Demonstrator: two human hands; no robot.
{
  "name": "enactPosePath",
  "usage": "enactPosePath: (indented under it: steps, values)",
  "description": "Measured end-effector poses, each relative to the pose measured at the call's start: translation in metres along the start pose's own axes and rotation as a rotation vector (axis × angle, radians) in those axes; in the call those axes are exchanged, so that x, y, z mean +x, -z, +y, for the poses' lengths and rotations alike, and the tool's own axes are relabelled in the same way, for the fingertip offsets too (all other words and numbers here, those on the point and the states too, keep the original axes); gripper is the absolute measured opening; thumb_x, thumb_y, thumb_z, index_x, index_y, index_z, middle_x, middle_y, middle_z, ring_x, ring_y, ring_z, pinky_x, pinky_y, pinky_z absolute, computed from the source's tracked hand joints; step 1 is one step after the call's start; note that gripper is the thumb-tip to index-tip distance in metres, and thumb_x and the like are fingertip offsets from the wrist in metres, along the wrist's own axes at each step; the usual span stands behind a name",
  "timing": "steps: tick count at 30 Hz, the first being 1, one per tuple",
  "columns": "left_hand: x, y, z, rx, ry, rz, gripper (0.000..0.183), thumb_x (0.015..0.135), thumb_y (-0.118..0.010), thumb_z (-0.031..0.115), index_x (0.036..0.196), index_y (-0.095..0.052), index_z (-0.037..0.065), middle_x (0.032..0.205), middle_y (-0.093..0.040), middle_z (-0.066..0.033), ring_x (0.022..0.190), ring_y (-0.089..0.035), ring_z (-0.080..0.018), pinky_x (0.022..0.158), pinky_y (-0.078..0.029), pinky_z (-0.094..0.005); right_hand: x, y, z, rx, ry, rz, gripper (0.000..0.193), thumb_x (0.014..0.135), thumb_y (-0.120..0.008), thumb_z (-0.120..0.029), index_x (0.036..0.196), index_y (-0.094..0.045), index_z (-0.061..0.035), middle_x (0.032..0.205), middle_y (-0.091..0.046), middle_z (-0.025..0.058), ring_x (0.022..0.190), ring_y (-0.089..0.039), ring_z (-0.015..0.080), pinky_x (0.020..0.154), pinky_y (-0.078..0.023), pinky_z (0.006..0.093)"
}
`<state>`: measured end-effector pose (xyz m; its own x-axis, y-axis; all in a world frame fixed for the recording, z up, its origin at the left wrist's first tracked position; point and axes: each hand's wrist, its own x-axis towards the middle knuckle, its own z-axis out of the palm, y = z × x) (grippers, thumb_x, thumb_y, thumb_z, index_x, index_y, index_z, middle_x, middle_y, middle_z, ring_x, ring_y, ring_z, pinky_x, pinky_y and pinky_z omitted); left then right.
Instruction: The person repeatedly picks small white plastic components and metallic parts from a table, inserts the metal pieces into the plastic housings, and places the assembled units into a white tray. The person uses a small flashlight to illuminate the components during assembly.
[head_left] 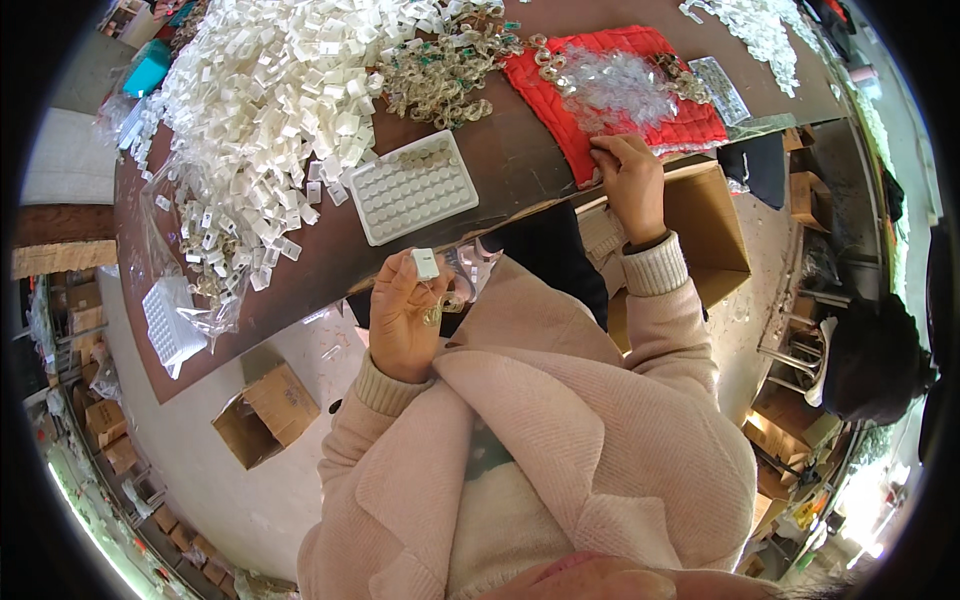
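Observation:
Just off the table's front edge, my left hand (pixel 402 318) is closed around a small white plastic case (pixel 425 264) with a dark mark on its face. Clear yellowish rounded pieces (pixel 441 308) show below the case, by the same fingers. My right hand (pixel 630 180) is at the near left part of a red quilted cloth (pixel 566 137), thumb and forefinger pinched together; what they hold, if anything, is too small to tell. On the cloth lie a heap of clear plastic pieces (pixel 620 88) and several yellowish clear rings (pixel 684 80). A white tray with round cups (pixel 415 190) sits between my hands.
A large pile of white cases (pixel 290 90) covers the table's left side, beside a heap of yellowish clear rings (pixel 437 75). A second tray (pixel 719 92) lies right of the cloth. Open cardboard boxes stand below, one at left (pixel 265 415), one at right (pixel 712 225).

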<state>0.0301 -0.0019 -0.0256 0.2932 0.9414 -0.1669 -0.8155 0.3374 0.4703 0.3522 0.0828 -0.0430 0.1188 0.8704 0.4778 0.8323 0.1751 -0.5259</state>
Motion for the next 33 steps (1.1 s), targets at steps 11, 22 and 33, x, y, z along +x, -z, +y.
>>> enactPosePath:
  steps: [11, 22, 33]
  values:
    - [-0.008, -0.013, 0.002, 0.168, -0.088, 0.177, 0.024, 0.099, -0.062, 0.02, 0.116, -0.06, 0.004, 0.1, -0.065, -0.0116, 0.093, -0.059, -0.024, 0.086, -0.049, -0.0372, -0.002, 0.003, -0.088, 0.373, 0.168, -0.059, 0.016, 0.086, -0.062, 0.011, 0.097, -0.067, -0.0009, 0.09, -0.065, 0.0122, 0.078, -0.065, 0.0265, 0.066, -0.052, 0.0327]
    - [-0.014, -0.021, 0.011, 0.092, -0.164, 0.205, 0.021, 0.097, -0.066, 0.009, 0.115, -0.064, 0.0, 0.105, -0.07, -0.0074, 0.093, -0.066, -0.0134, 0.084, -0.052, -0.0271, -0.025, -0.016, -0.185, 0.683, 0.492, -0.314, 0.037, 0.076, -0.063, 0.011, 0.112, -0.061, 0.0015, 0.093, -0.064, 0.0148, 0.077, -0.064, 0.0294, 0.067, -0.054, 0.0345]
    - [-0.016, -0.014, 0.017, 0.155, -0.271, 0.113, 0.015, 0.092, -0.069, -0.003, 0.107, -0.067, -0.002, 0.102, -0.072, -0.0081, 0.091, -0.067, -0.0114, 0.082, -0.053, -0.0238, -0.027, -0.015, -0.189, 0.543, 0.524, -0.323, 0.035, 0.074, -0.066, 0.004, 0.107, -0.06, -0.0019, 0.095, -0.065, 0.0117, 0.08, -0.064, 0.0312, 0.071, -0.053, 0.0392]
